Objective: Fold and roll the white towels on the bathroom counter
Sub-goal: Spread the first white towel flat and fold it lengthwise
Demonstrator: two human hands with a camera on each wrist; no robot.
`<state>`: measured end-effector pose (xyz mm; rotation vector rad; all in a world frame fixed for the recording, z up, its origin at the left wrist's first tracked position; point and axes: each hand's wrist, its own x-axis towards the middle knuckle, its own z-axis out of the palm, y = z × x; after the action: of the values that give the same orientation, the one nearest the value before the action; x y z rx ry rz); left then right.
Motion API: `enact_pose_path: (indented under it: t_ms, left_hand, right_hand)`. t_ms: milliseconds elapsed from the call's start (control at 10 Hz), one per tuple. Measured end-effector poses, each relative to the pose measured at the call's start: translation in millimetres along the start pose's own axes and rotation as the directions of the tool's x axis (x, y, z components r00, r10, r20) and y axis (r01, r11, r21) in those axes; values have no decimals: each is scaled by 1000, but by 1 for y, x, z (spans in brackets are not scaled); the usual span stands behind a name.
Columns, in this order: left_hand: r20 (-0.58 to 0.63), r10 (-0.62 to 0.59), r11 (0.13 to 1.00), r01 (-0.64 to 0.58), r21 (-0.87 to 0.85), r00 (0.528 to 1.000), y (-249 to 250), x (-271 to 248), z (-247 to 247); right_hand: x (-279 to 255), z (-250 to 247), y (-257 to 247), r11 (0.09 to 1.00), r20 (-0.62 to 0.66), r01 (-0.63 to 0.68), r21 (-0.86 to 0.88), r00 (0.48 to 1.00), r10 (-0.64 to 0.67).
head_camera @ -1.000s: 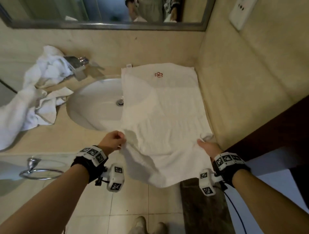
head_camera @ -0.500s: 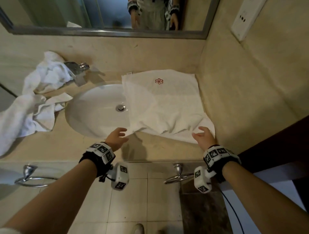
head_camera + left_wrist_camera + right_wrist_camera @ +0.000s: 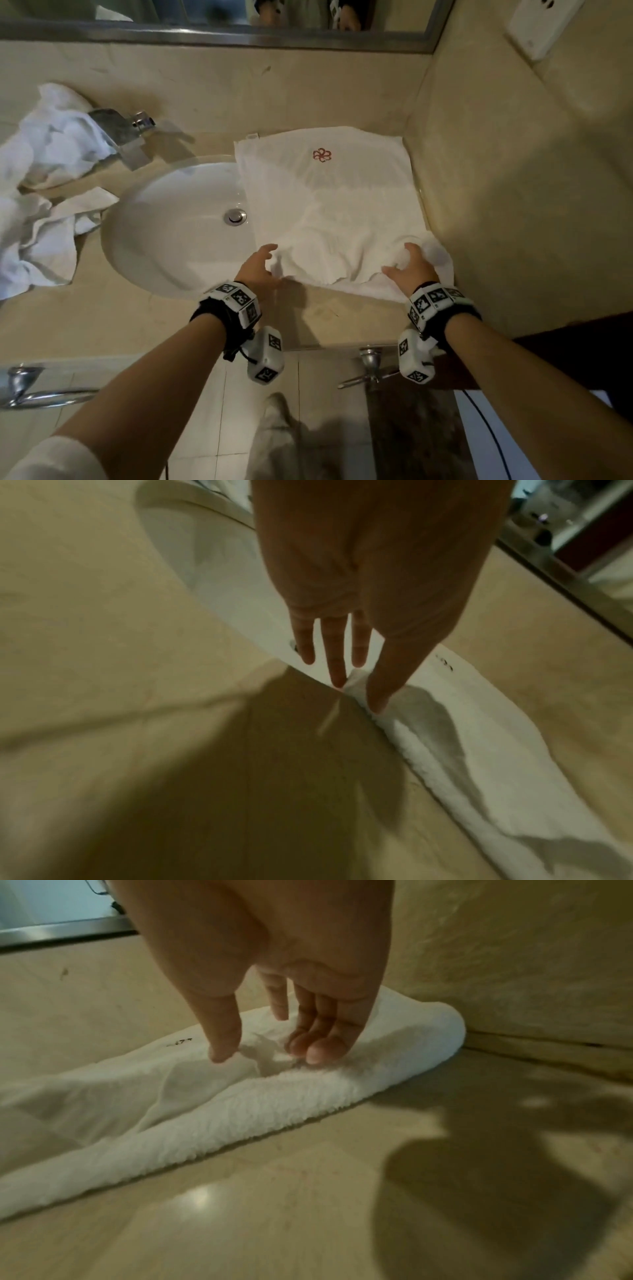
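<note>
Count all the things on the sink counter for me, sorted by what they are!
White towels: 2 that I can tell, the folded towel and the crumpled towel heap
Sinks: 1
Taps: 1
Hands: 2, left hand, right hand
Total: 6

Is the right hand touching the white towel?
Touching. In the right wrist view, the right hand rests its fingertips on the white towel.

White towel (image 3: 329, 205) folded on counter, rumpled near edge, red emblem up.
</note>
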<state>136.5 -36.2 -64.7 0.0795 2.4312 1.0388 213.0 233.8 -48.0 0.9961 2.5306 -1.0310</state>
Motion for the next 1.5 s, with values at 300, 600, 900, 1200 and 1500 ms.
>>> enact_pose_path:
  t_ms: [300, 600, 900, 1200, 1500]
  left_hand:
    - [105, 203, 972, -214, 100, 974, 22, 82, -42]
    - [-224, -12, 976, -38, -216, 974, 38, 165, -118]
    - [-380, -156, 965, 57, -257, 912, 53, 251, -155]
    - [-344, -275, 961, 262, -85, 898, 48, 296, -150]
    - [-244, -49, 982, 92, 168, 969, 57, 292, -146]
  right_hand:
    - [51, -14, -40, 957, -36, -69, -283, 997, 61]
    - [112, -80, -116, 994, -414, -47, -103, 910, 0]
    - [215, -97, -167, 947, -443, 52, 317, 891, 100]
    - [292, -66, -172, 764, -38, -206, 611, 957, 288]
    - [304, -56, -162, 965, -281, -141, 222, 938, 201]
